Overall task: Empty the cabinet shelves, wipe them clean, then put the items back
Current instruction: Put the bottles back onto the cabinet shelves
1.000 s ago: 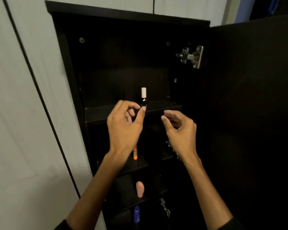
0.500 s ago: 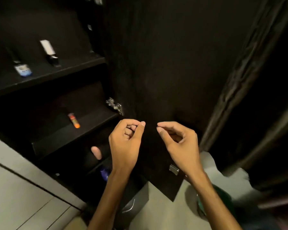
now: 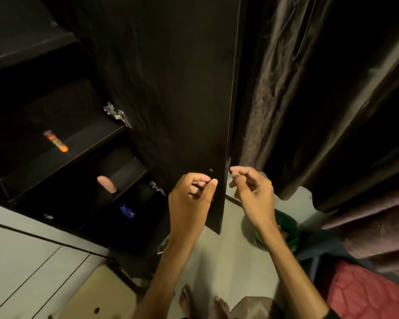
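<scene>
Dark brown wood makes up the cabinet (image 3: 55, 107), seen at the left with its door (image 3: 171, 88) swung open toward the middle of the scene. Three small items are seen on the shelves: an orange-tipped tube (image 3: 55, 141) stands tilted on a middle shelf (image 3: 78, 143), a pink item (image 3: 106, 184) is set on the shelf below, and a blue bottle (image 3: 126, 210) is lodged lower still in shadow. Two metal hinges (image 3: 116, 114) are fixed where the door meets the cabinet.

Both hands are raised near the door's lower edge and nothing is held in either. The left hand (image 3: 190, 199) is seen in front of the door, its fingers curled inward with the thumb tip laid against the forefinger. The right hand (image 3: 251, 192) is held just right of the door's edge, its fingers loosely bent, the thumb and forefinger close together; whether the door edge is touched cannot be told.

A brown curtain (image 3: 274, 88) hangs to the right of the door. A green bin (image 3: 288, 229) is partly hidden behind the right forearm on the pale floor (image 3: 217, 261). A red mattress (image 3: 366, 293) is seen at the near right, and bare feet (image 3: 187, 302) at the bottom edge. White panels (image 3: 21, 261) are seen at the near left.
</scene>
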